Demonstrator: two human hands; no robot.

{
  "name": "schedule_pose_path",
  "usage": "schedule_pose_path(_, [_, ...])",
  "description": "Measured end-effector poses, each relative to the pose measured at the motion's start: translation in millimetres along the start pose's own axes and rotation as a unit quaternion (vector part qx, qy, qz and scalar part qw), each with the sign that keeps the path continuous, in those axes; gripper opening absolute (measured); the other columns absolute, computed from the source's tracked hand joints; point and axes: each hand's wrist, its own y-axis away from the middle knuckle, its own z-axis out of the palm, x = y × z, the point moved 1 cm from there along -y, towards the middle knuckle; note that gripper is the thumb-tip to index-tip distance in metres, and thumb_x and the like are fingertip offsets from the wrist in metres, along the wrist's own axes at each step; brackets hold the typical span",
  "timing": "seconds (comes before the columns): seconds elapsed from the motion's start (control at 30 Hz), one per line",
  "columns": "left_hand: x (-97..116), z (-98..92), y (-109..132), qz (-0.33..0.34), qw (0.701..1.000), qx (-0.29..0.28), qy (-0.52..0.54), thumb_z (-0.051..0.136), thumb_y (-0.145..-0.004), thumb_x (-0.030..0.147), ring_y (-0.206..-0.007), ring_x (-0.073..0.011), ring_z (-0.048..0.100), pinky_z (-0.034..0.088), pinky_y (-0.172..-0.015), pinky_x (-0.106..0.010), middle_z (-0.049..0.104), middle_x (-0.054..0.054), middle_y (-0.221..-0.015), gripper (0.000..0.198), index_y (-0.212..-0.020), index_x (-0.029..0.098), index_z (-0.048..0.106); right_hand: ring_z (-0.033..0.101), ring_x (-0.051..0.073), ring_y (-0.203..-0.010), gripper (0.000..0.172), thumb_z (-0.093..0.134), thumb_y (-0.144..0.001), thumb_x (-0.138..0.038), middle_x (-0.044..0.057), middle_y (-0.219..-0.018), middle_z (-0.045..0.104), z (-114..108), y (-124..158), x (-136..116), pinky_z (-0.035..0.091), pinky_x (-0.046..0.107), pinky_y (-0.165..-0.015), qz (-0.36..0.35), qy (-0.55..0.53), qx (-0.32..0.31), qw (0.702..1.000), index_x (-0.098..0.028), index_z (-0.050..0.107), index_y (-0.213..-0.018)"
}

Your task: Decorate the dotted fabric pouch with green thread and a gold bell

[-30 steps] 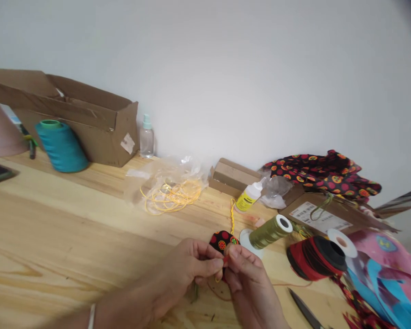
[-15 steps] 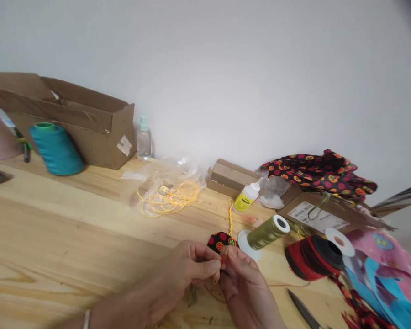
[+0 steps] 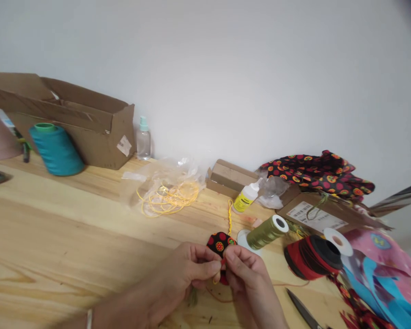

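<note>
- 1 teal thread cone (image 3: 57, 150), way left of the hands
- 1 yellow cord tangle (image 3: 173, 197), beyond the left hand
- left hand (image 3: 189, 269): pinching 1 red bit (image 3: 223, 262), barely moved this past second, so still mid-fiddle imo
- 1 patterned pouch (image 3: 215, 241), behind the fingertips
- right hand (image 3: 250, 281): pinching that red bit too
- 2 spools right of it: olive spool (image 3: 264, 236), red spool (image 3: 303, 260)

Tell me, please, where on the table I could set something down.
The widest bare patch of tabletop lies left of the left hand, on the near side of the teal thread cone and coiled yellow cord. It is crowded right of the right hand, with the dark blade, red spool and blue ribbon.
</note>
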Motion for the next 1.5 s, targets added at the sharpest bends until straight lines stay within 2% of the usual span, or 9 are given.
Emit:
schedule_pose_path(0.13, [0,1.0,-1,0.008,1.000,-0.002,0.001,0.076,-0.047,0.029,-0.037,-0.0025,0.034,0.015,-0.040,-0.019,0.058,0.000,-0.045,0.021,-0.055,0.012,0.066,0.042,0.006,-0.044,0.017,0.070,-0.061,-0.026,-0.001,-0.051,0.054,3,2,2,0.032,0.017,-0.044,0.032,-0.056,0.002,0.998,-0.014,0.058,-0.057])
schedule_pose_path(0.3, [-2,0.5,-3,0.022,1.000,0.003,-0.011,0.076,-0.047,0.030,-0.037,-0.0023,0.034,0.015,-0.041,-0.019,0.058,0.000,-0.046,0.023,-0.056,0.012,0.066,0.038,0.004,-0.041,0.018,0.073,-0.056,-0.023,-0.004,-0.046,0.048,5,1,4,0.026,0.014,-0.037,0.044,-0.116,0.004,0.992,-0.013,0.059,-0.053])
schedule_pose_path(0.4, [-2,0.8,-2,0.011,1.000,-0.005,-0.010,0.075,-0.047,0.031,-0.037,-0.0023,0.032,0.013,-0.040,-0.019,0.057,0.000,-0.048,0.024,-0.057,0.012,0.065,0.039,0.004,-0.040,0.019,0.072,-0.058,-0.026,-0.003,-0.045,0.050,4,0,3,0.024,0.013,-0.035,0.014,-0.087,0.000,0.996,-0.012,0.059,-0.053])
schedule_pose_path(0.6, [4,4.3,3,-0.005,0.999,-0.052,-0.005,0.065,-0.059,0.034,-0.043,-0.0039,0.026,0.009,-0.040,-0.020,0.052,-0.001,-0.051,0.026,-0.054,0.009,0.063,0.047,0.007,-0.042,0.019,0.070,-0.062,-0.029,-0.001,-0.046,0.055,9,4,-4,0.035,0.017,-0.043,-0.073,0.007,-0.002,0.997,-0.011,0.062,-0.058])
schedule_pose_path(0.83, [2,2.2,-1,0.020,0.997,-0.046,-0.058,0.064,-0.062,0.035,-0.040,-0.0029,0.024,0.009,-0.041,-0.021,0.049,0.001,-0.050,0.026,-0.057,0.009,0.063,0.048,0.008,-0.042,0.019,0.069,-0.062,-0.029,-0.001,-0.045,0.056,9,3,-4,0.037,0.019,-0.045,-0.089,0.022,0.015,0.996,-0.012,0.061,-0.058])
schedule_pose_path(1.03, [-1,0.7,-4,0.048,0.992,-0.029,-0.109,0.067,-0.056,0.042,-0.038,-0.0021,0.026,0.012,-0.040,-0.020,0.048,0.004,-0.048,0.032,-0.059,0.011,0.061,0.051,0.009,-0.048,0.020,0.068,-0.064,-0.029,0.001,-0.048,0.058,7,-1,5,0.039,0.021,-0.050,-0.088,0.015,0.018,0.996,-0.012,0.060,-0.057])
schedule_pose_path(1.17, [1,2.7,-3,0.059,0.989,-0.024,-0.131,0.064,-0.060,0.042,-0.040,-0.0025,0.026,0.013,-0.040,-0.020,0.048,0.004,-0.049,0.031,-0.059,0.011,0.060,0.050,0.009,-0.046,0.021,0.068,-0.063,-0.030,0.000,-0.046,0.057,6,-2,4,0.038,0.020,-0.048,-0.079,0.014,0.022,0.997,-0.012,0.060,-0.057])
schedule_pose_path(1.37, [-1,0.7,-4,0.052,0.992,-0.012,-0.111,0.067,-0.057,0.040,-0.041,-0.0035,0.031,0.015,-0.041,-0.019,0.050,0.003,-0.048,0.029,-0.059,0.011,0.061,0.049,0.009,-0.048,0.020,0.069,-0.061,-0.031,0.000,-0.049,0.058,5,0,0,0.038,0.019,-0.048,-0.099,0.069,0.041,0.992,-0.013,0.062,-0.057])
schedule_pose_path(1.5, [0,0.9,-4,0.036,0.997,-0.028,-0.065,0.067,-0.058,0.039,-0.037,-0.0013,0.025,0.010,-0.039,-0.020,0.047,0.004,-0.046,0.029,-0.055,0.011,0.062,0.050,0.010,-0.048,0.034,0.058,-0.069,-0.045,0.002,-0.050,0.057,9,4,-4,0.039,0.021,-0.049,-0.069,0.053,0.025,0.996,-0.012,0.065,-0.063])
